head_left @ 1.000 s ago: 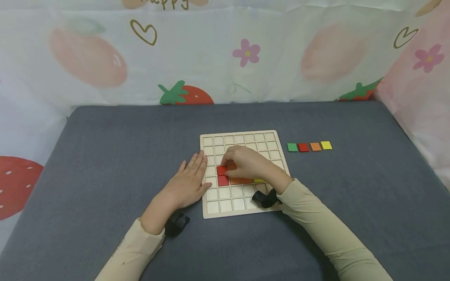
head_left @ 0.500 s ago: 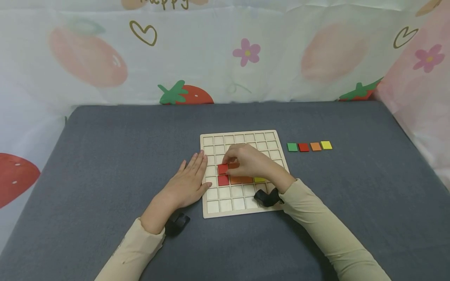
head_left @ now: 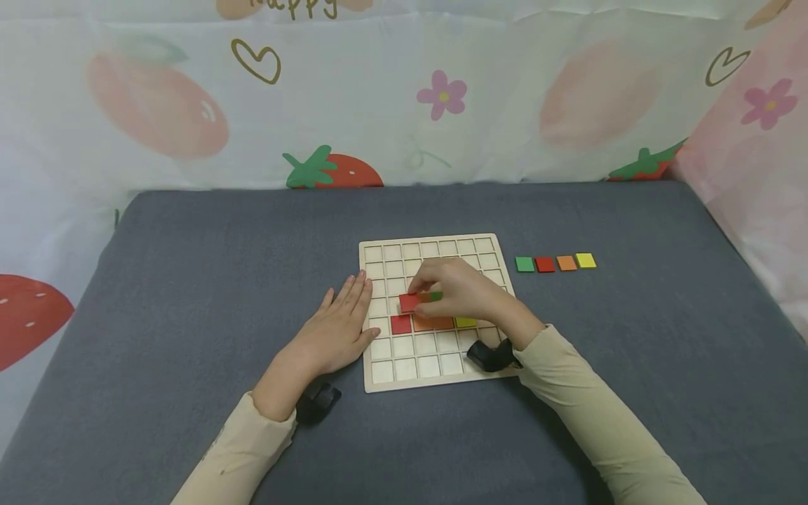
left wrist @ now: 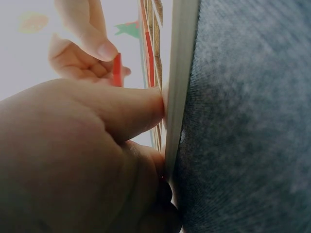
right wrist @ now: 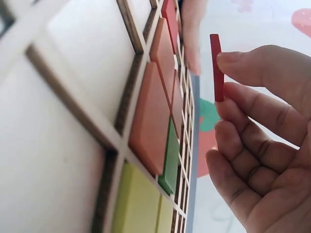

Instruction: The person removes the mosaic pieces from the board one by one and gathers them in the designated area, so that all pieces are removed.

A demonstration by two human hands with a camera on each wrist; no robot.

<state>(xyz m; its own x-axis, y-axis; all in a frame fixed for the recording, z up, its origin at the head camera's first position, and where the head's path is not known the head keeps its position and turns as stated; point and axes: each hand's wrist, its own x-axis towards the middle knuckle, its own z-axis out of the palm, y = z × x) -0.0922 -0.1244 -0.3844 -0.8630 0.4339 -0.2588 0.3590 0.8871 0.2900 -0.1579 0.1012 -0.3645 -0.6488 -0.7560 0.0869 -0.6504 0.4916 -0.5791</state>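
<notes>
My right hand (head_left: 457, 287) pinches a thin red square tile (head_left: 409, 303) between thumb and fingers, raised off the wooden grid board (head_left: 404, 386). In the right wrist view the pinched red tile (right wrist: 217, 68) is seen edge-on, apart from the board. My left hand (head_left: 334, 330) lies with straight fingers across the board's left edge. Another red tile (head_left: 400, 325) sits in a cell below the raised one, with orange tiles (head_left: 433, 323) and a yellow tile (head_left: 466, 322) along its row. A green tile (right wrist: 169, 160) lies beyond the orange ones in the right wrist view.
Right of the board, a green tile (head_left: 524, 264), a red tile (head_left: 545, 264), an orange tile (head_left: 567, 263) and a yellow tile (head_left: 586, 261) lie in a row on the grey tablecloth (head_left: 663, 337). A patterned white curtain (head_left: 492, 133) hangs behind the table.
The right hand has lifted the upper red tile from its cell and drawn it a little to the right. The green tile under the hand has come into view. The left hand stays put.
</notes>
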